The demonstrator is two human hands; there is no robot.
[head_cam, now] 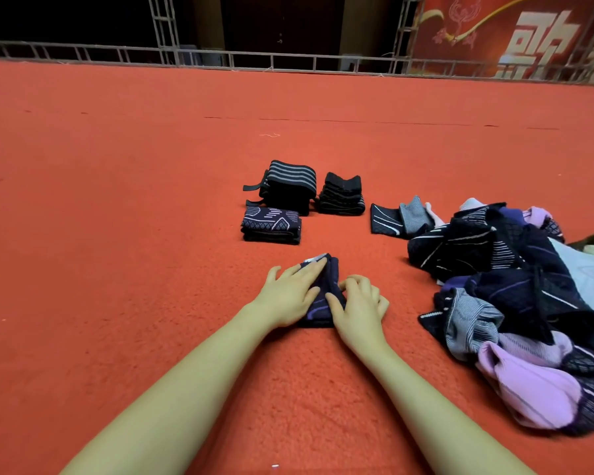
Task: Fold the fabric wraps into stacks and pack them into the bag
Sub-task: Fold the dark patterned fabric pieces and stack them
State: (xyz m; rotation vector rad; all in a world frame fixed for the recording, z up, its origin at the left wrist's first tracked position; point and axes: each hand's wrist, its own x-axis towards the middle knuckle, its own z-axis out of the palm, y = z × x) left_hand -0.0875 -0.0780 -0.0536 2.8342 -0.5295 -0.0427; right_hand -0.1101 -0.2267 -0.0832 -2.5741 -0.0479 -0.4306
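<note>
A dark navy wrap with purple lines [324, 293] lies folded on the red carpet in front of me. My left hand [290, 291] lies flat on its left side with straight fingers. My right hand [359, 305] rests on its right side, fingers bent, thumb on the fabric. Beyond it stand three folded stacks: a patterned navy one [271, 225], a black one with grey stripes [288, 186] and a smaller black one [342, 195]. A loose heap of navy, grey and lilac wraps [515, 303] lies at the right. No bag is visible.
A single navy and grey wrap [400, 217] lies flat between the stacks and the heap. The red carpet [134, 200] stretches far ahead to a metal truss rail [288, 60]. A red banner [511, 32] hangs at the back right.
</note>
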